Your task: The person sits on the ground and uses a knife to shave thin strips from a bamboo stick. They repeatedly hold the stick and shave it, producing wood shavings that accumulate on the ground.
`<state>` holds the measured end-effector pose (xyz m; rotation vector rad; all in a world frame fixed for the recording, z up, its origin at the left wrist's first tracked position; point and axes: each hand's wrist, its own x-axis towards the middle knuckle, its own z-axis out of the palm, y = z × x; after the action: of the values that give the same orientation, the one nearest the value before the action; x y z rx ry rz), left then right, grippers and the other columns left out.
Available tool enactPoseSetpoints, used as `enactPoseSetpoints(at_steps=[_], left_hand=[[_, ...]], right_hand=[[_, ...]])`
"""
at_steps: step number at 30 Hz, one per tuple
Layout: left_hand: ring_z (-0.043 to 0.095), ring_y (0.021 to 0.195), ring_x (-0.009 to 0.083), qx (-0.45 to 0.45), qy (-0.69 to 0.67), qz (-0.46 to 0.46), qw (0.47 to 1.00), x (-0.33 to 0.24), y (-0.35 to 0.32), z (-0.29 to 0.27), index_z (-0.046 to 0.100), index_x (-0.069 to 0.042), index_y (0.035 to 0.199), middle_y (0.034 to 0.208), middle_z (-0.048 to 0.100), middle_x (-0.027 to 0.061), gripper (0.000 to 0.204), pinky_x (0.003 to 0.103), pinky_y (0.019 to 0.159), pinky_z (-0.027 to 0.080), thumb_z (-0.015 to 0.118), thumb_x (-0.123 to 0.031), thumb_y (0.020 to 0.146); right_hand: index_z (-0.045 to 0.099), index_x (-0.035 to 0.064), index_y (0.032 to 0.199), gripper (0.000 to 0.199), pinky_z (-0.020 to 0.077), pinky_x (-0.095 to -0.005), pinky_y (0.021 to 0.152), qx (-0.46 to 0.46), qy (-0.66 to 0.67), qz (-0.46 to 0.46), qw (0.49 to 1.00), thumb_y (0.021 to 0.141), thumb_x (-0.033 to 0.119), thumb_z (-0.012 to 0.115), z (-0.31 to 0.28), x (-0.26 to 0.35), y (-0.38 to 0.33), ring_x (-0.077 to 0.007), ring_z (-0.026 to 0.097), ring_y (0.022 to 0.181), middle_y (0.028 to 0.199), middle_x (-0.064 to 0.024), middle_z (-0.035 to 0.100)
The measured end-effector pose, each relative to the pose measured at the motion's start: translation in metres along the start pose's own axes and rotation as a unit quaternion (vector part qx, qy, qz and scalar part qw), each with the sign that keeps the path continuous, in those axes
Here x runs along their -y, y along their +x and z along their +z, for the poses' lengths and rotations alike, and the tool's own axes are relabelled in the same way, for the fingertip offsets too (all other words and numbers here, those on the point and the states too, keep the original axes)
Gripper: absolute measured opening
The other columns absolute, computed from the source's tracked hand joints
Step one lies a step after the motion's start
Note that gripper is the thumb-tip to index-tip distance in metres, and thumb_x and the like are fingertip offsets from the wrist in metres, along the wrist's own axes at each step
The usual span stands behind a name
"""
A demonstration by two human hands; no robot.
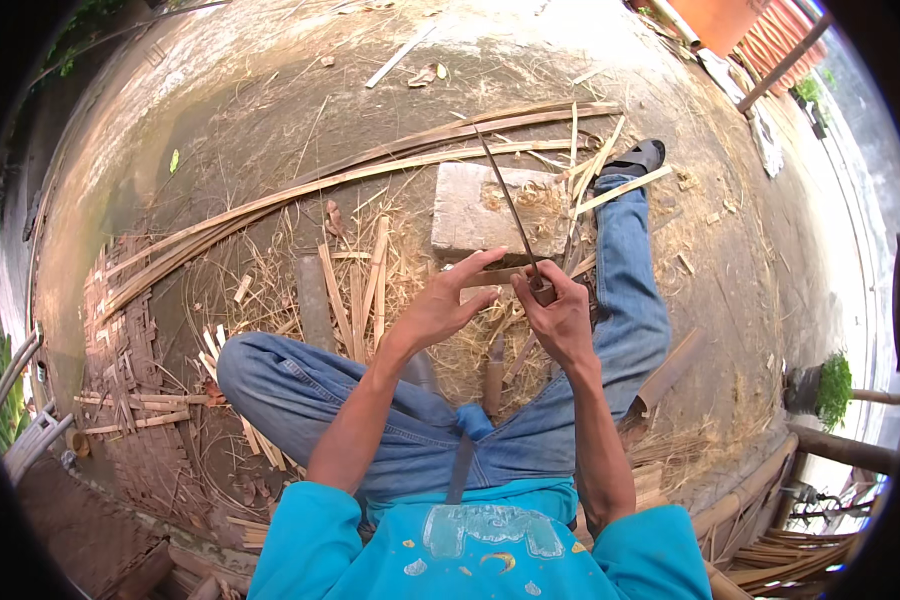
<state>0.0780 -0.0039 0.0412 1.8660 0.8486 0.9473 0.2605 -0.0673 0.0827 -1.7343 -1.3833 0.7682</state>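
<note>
My right hand (558, 315) is closed round the handle of a knife (510, 200), whose long, thin, dark blade points away and slightly left. Facing it, my left hand (445, 305) has its thumb and forefinger apart. A short flat bamboo piece (496, 277) shows between the two hands; I cannot tell whether either one grips it. Just beyond my hands sits a pale rectangular block (460, 212) with curled shavings (530, 192) on top. Below my hands, a tool with a wooden handle (493, 385) lies between my legs.
Long split bamboo strips (320, 180) curve across the ground behind the block. Shorter strips (378, 270) and loose shavings (270, 300) lie left of my hands. More slats (605, 165) lean by my right foot (638, 158). A frayed woven mat (135, 340) lies far left.
</note>
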Motion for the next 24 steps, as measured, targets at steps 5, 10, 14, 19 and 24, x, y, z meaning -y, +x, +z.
enactPoseSetpoints(at_steps=[5,10,14,19,24], left_hand=[[0.072,0.101,0.0183,-0.033,-0.024,-0.129,0.991,0.013,0.004,-0.025,0.067,-0.002,0.127,0.11,0.075,0.0102,0.03,0.032,0.084,0.058,0.069,-0.011,0.098],[0.072,0.102,0.0175,-0.213,-0.04,-0.128,0.968,-0.002,0.009,-0.06,0.067,-0.005,0.127,0.107,0.075,0.0082,0.026,0.032,0.084,0.059,0.064,-0.01,0.102],[0.072,0.105,0.0182,-0.228,-0.045,-0.133,0.963,-0.004,0.006,-0.07,0.064,-0.006,0.131,0.107,0.074,0.0092,0.029,0.031,0.086,0.06,0.062,-0.01,0.103],[0.071,0.106,0.0186,-0.186,-0.045,-0.154,0.969,-0.004,0.008,-0.063,0.062,-0.006,0.133,0.108,0.074,0.0101,0.03,0.032,0.088,0.061,0.061,-0.01,0.104],[0.07,0.109,0.0197,-0.167,-0.052,-0.161,0.971,0.01,0.006,-0.053,0.06,-0.006,0.136,0.113,0.072,0.0108,0.032,0.034,0.092,0.062,0.059,-0.012,0.105]], right_hand=[[0.069,0.0029,0.113,0.028,0.0388,-0.0253,0.051,-0.026,0.12,-0.029,0.992,0.096,0.023,0.076,0.028,0.01,0.011,-0.0035,0.049,0.056,0.068,0.0017,0.061],[0.058,-0.0008,0.132,0.066,0.0355,-0.0232,0.046,0.039,0.403,0.093,0.909,0.103,0.058,0.049,0.036,-0.021,-0.011,-0.0049,0.041,0.05,0.061,0.0052,0.043],[0.056,-0.0064,0.132,0.106,0.038,-0.0266,0.042,0.13,0.536,0.244,0.798,0.096,0.083,0.011,0.031,-0.05,-0.022,-0.0092,0.039,0.045,0.059,0.0027,0.038],[0.057,-0.006,0.13,0.104,0.0372,-0.0273,0.042,0.135,0.569,0.263,0.768,0.097,0.082,0.012,0.034,-0.066,-0.04,-0.01,0.037,0.044,0.058,0.0024,0.037],[0.06,-0.0049,0.126,0.099,0.0382,-0.0271,0.044,0.141,0.547,0.236,0.791,0.1,0.079,0.014,0.034,-0.074,-0.041,-0.0099,0.04,0.045,0.059,0.0019,0.04]])
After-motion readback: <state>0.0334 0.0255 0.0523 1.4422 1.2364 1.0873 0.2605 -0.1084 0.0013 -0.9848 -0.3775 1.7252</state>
